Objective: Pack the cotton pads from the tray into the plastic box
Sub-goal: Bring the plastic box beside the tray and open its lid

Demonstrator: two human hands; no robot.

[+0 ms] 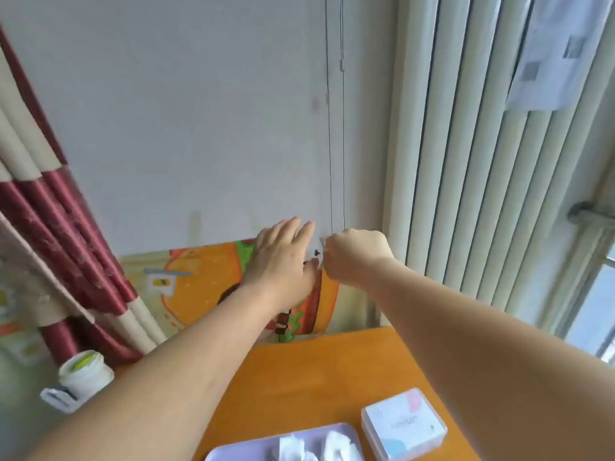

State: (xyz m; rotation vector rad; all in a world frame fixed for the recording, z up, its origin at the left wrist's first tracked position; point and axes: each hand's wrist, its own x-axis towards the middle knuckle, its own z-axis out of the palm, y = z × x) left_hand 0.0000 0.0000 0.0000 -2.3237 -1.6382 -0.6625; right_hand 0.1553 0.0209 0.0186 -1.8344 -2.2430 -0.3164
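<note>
White crumpled cotton pads (293, 447) lie in a lilac tray (249, 447).

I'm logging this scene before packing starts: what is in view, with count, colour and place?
tray: one, lavender, bottom edge
cotton pads: several, white, in the tray
plastic box: one, white with pink and blue patches, right of the tray
table: one, orange, bottom centre
jar: one, white, yellow-green top, lower left
burger-print panel: one, orange, against the wall
curtain: one, red and cream, left
blinds: white, right
cords: two, dark, hanging
left hand: fingers straight, at the panel's top
right hand: curled, pinching a small pale item
</note>
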